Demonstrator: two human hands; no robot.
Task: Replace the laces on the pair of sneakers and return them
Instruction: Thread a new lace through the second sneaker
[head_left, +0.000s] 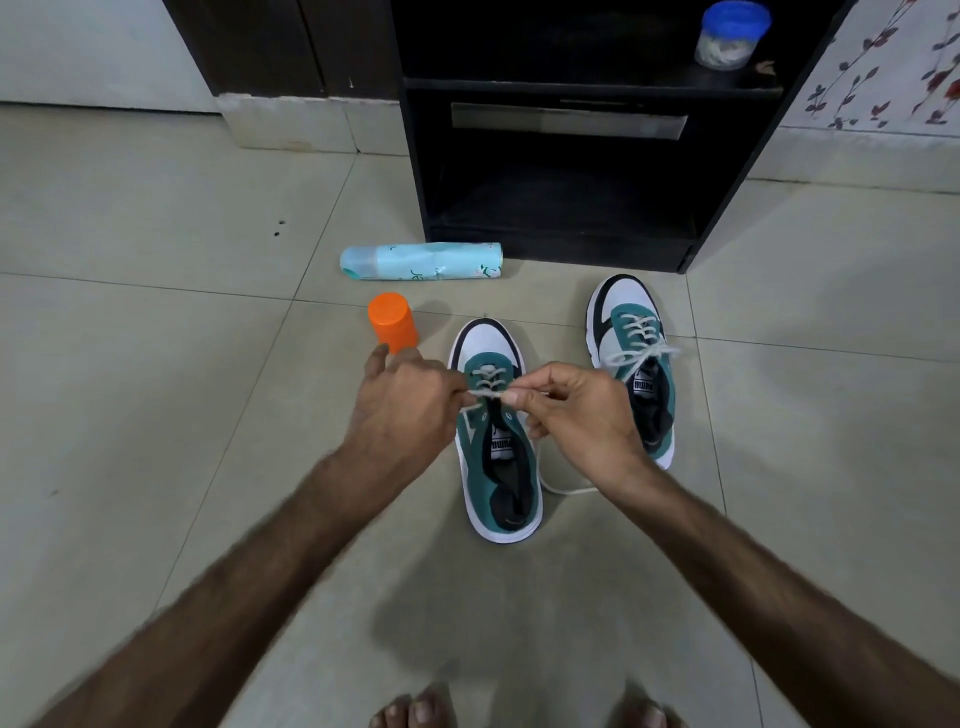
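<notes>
Mid-frame, both hands work the near sneaker (498, 441): the left hand (402, 410) and right hand (576, 415) each pinch the lace (485, 395) over its half-threaded eyelets, loose tail trailing on the floor to lower right. The far sneaker (631, 364), right of centre, looks laced and tied. Lacing in progress, I'd say; next, feed the end through the following eyelet and pull snug.

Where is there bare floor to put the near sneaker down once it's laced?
Bare tile lies left of the left hand, below the orange cap and blue can, and right of the far sneaker. It is crowded between cap, near sneaker and cabinet, where both hands, right hand included, pinch the lace.
</notes>
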